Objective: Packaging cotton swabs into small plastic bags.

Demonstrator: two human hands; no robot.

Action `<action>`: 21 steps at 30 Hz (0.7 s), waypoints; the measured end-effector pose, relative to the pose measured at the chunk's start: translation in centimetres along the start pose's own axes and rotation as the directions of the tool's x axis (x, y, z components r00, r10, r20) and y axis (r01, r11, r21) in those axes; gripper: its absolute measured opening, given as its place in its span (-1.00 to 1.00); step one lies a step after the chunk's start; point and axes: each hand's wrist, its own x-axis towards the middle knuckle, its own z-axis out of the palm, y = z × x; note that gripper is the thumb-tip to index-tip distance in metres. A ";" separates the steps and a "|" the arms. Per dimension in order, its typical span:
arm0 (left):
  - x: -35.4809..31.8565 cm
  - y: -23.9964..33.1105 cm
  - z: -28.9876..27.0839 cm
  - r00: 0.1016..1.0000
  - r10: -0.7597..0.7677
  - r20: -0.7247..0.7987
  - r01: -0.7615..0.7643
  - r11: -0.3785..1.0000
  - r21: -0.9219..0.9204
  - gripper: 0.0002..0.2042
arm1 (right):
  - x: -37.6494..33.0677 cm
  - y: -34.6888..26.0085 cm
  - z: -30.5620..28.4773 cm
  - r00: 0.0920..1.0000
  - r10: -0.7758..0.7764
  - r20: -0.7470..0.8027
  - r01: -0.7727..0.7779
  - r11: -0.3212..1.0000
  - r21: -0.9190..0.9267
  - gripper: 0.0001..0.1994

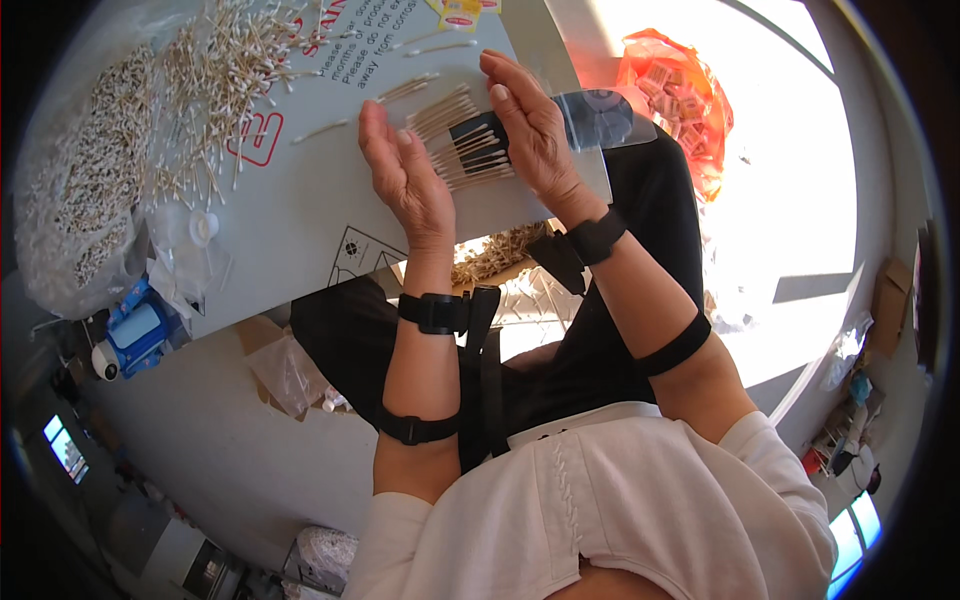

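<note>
A row of cotton swabs (448, 117) lies on the grey table board (300, 235), side by side over a dark flat piece (468, 133). My left hand (408, 180) rests at the left ends of the swabs, its fingers stretched out and its palm turned inward. Facing it, my right hand (535, 135) stands at the right ends with fingers extended. Both hands are open and frame the row between them; whether the palms touch the swab tips is hard to see. Beyond my right hand, a clear plastic sleeve (598, 122) sticks out over the table's right edge.
Loose swabs form a big pile (225, 75) at the far left, beside a clear bag (95, 170) full of swabs. Small yellow packets (460, 14) lie at the far edge. An orange bag (722, 150) of small packs stands right of the table. A blue device (138, 330) sits at the left corner.
</note>
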 end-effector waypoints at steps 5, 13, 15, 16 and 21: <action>1.8 -0.8 0.5 1.000 -0.009 -0.008 0.008 0.996 -0.087 -0.57 | 2.7 -0.7 0.3 0.950 -0.003 0.311 0.070 0.977 -0.204 -0.70; 4.4 -0.9 -2.4 0.968 0.163 0.190 -0.244 0.782 0.574 -0.77 | 2.5 0.3 0.0 0.958 -0.142 0.248 0.208 0.942 -0.263 -0.82; 4.8 -0.7 -2.5 0.947 0.164 0.277 -0.304 0.741 0.599 -0.83 | 2.7 0.7 0.0 0.951 -0.163 0.262 0.237 0.929 -0.284 -0.84; 5.0 -0.5 -2.5 0.946 0.164 0.278 -0.304 0.742 0.598 -0.83 | 2.7 0.9 0.1 0.943 -0.184 0.277 0.268 0.914 -0.304 -0.86; 5.1 0.2 -2.4 0.894 0.226 0.387 -0.440 0.604 0.664 -0.85 | 2.8 0.8 0.2 0.944 -0.169 0.284 0.265 0.900 -0.346 -0.88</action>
